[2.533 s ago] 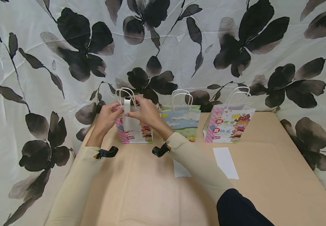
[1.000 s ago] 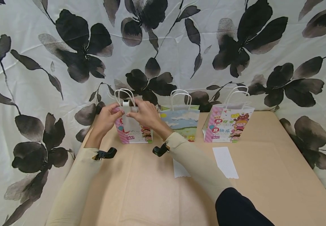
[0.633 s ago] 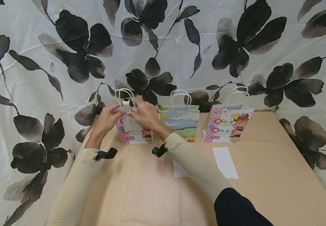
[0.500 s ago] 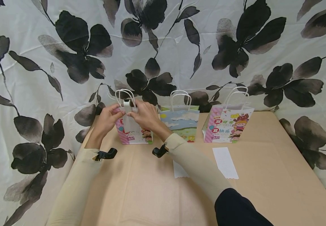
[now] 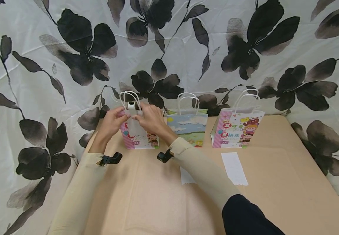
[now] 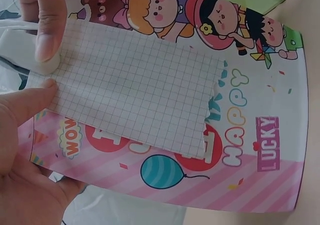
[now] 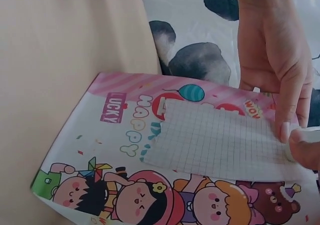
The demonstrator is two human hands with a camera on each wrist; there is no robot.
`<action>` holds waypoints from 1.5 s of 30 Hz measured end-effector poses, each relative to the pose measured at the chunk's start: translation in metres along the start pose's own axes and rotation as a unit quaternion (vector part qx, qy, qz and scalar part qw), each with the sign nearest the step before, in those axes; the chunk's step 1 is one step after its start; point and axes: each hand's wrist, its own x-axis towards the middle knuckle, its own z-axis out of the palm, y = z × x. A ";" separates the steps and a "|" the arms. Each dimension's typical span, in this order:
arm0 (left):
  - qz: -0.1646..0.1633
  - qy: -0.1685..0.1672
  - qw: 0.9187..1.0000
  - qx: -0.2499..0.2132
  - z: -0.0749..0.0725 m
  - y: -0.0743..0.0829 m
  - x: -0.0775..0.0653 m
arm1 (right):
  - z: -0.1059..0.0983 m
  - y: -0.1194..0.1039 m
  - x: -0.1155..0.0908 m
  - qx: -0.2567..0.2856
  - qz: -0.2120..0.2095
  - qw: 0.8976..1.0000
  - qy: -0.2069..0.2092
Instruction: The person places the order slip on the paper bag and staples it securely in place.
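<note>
A pink-and-white paper gift bag (image 5: 140, 143) stands at the left of the table, a torn slip of grid paper (image 6: 130, 85) lying flat over its front. My left hand (image 5: 110, 125) pinches the bag's top edge and the slip together, thumb in front, other fingers behind the bag. At the same edge my right hand (image 5: 152, 120) grips a small white tool (image 6: 22, 50), round-ended like a mini stapler, with its thumb pressed on it. The tool's end overlaps the top of the slip, between the bag's white handles. The right hand's other fingers are mostly hidden in the wrist views.
To the right stand a landscape-printed gift bag (image 5: 187, 129) and another pink gift bag (image 5: 238, 130). One grid slip (image 5: 234, 169) lies before the right bag; another slip (image 5: 186, 176) is partly under my right sleeve. Floral cloth (image 5: 204, 58) hangs behind the table.
The white tool sits slightly lower on the bag's edge than in the earliest frame, and the right hand has come down a little with it. Over the last second the hands stay nearly still.
</note>
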 end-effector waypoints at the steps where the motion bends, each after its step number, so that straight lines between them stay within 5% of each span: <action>1: -0.001 0.000 1.000 0.000 -0.001 0.000 0.000 | 0.000 0.000 0.000 0.001 0.003 1.000 -0.001; 7: 0.001 0.010 1.000 -0.004 -0.004 -0.015 0.003 | -0.007 0.000 0.002 0.018 -0.002 0.999 -0.030; 21: 0.006 0.021 1.000 -0.010 0.000 -0.012 0.001 | -0.019 0.003 0.009 0.208 0.023 0.977 -0.035; 28: -0.010 0.013 1.000 0.006 0.001 -0.012 0.002 | -0.031 0.002 0.010 0.219 -0.007 0.975 -0.029; 45: -0.021 -0.006 1.000 -0.013 -0.002 -0.010 0.003 | -0.047 -0.002 0.012 0.193 0.042 0.980 -0.018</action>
